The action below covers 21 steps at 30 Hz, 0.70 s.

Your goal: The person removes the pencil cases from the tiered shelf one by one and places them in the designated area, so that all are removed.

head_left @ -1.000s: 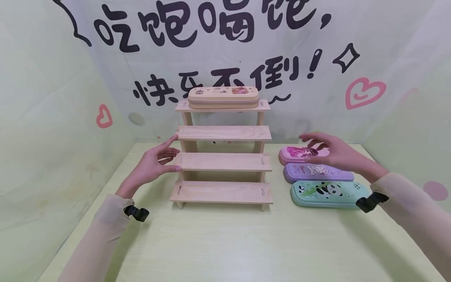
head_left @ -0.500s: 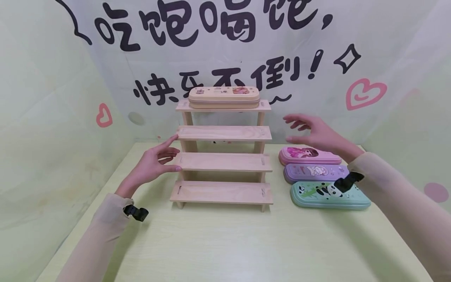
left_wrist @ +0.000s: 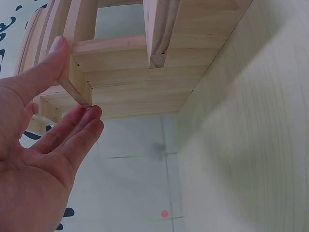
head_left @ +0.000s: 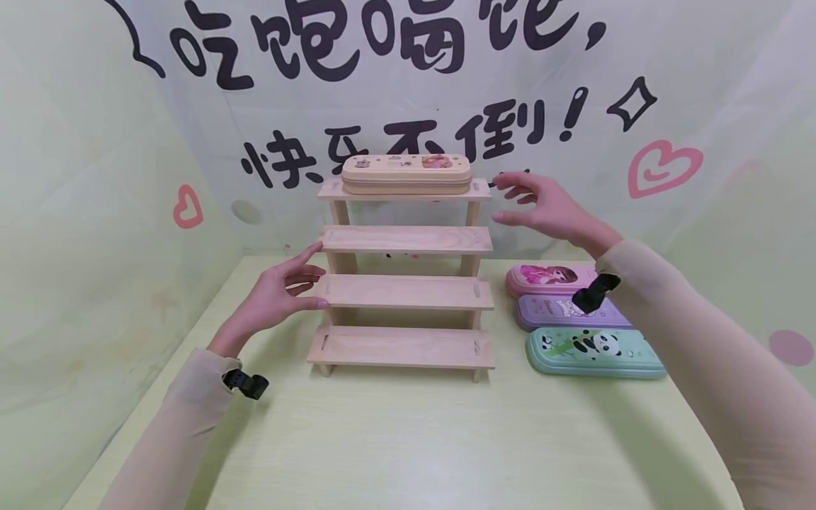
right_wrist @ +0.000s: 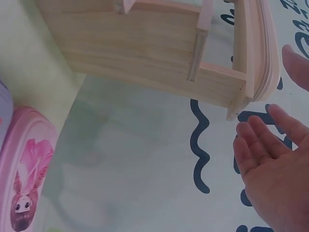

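A stepped wooden shelf (head_left: pixel 401 292) stands on the table, with a cream pencil case (head_left: pixel 408 176) lying on its top tier. My left hand (head_left: pixel 277 294) holds the left end of a middle tier; in the left wrist view the thumb lies at one edge of a board (left_wrist: pixel 76 84) and the fingertips at the opposite corner. My right hand (head_left: pixel 551 205) is in the air just right of the top tier, fingers loosely bent and holding nothing. In the right wrist view its fingertips are close to the top board's end, apart from the pencil case.
On the table (head_left: pixel 382 439) right of the shelf lie a pink pencil case (head_left: pixel 545 276), a purple one (head_left: pixel 548 312) and a green panda one (head_left: pixel 596 352), partly under my right forearm. A printed cloth wall (head_left: pixel 414 106) stands behind.
My right hand has risen from over the pink pencil case and moved left towards the shelf's top tier. The left hand has stayed on the shelf.
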Each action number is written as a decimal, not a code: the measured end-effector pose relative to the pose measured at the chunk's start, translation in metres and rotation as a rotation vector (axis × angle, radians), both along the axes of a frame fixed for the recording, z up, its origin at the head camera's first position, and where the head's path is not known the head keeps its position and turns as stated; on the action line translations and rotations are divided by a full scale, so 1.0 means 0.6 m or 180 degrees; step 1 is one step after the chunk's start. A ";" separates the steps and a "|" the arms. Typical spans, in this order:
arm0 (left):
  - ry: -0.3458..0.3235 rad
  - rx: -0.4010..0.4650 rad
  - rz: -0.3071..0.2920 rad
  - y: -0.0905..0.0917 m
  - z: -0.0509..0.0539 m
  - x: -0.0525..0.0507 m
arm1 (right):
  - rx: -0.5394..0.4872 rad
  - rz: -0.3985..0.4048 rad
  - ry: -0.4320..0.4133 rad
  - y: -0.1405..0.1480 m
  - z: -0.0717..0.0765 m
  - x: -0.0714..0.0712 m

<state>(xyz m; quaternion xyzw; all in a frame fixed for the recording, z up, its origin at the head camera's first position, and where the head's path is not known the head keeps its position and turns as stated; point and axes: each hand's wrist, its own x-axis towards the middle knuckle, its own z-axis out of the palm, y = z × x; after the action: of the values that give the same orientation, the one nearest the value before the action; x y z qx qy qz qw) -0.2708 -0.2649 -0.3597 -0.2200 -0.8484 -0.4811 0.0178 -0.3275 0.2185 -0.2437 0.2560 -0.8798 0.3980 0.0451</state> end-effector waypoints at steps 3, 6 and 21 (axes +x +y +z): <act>0.0001 -0.0012 0.0016 -0.001 -0.001 0.000 | 0.0001 -0.0006 -0.0003 -0.009 0.009 -0.016; 0.0000 -0.0037 0.0044 -0.003 -0.002 0.000 | 0.0027 -0.0017 -0.0010 -0.020 0.017 -0.033; 0.0000 0.0033 0.0000 -0.001 -0.002 -0.001 | 0.0042 0.0000 -0.0203 -0.069 0.045 -0.084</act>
<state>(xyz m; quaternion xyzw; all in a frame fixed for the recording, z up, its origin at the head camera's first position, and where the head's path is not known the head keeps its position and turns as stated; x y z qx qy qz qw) -0.2716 -0.2658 -0.3610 -0.2199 -0.8458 -0.4856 0.0189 -0.3777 0.1772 -0.2169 0.2434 -0.8834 0.4001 0.0153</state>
